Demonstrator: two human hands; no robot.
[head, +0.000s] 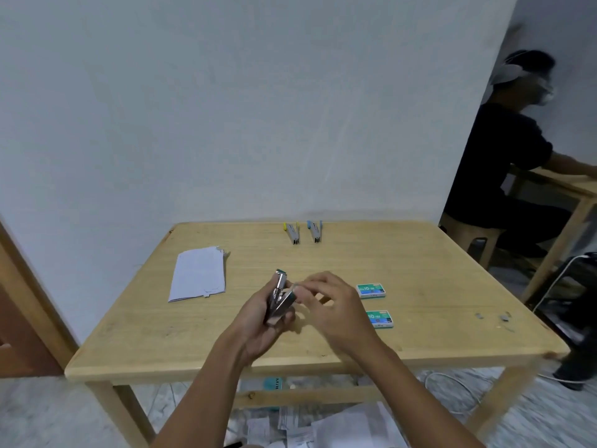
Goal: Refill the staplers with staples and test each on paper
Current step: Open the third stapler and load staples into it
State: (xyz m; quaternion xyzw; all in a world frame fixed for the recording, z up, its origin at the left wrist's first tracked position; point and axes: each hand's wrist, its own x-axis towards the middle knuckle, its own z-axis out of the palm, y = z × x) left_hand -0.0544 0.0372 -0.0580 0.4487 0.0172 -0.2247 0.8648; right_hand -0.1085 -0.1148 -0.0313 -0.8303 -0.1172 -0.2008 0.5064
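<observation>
My left hand (258, 321) grips a metal stapler (278, 297) with a green end, its top swung open above the wooden table (420, 324). My right hand (332, 302) pinches something small and pale at the stapler's open magazine; what it holds is blurred. Two green staple boxes lie to the right: one (371, 291) farther, one (380, 319) nearer. A stack of white paper (199, 273) lies at the left. At the far edge lie a yellow stapler (292, 232) and a blue stapler (315, 231), both opened flat.
Loose staple bits (502, 316) lie near the table's right edge. Papers (339, 428) litter the floor under the table. Another person (504, 150) sits at a second table at the right. A white wall stands behind; a brown door frame (29, 292) at the left.
</observation>
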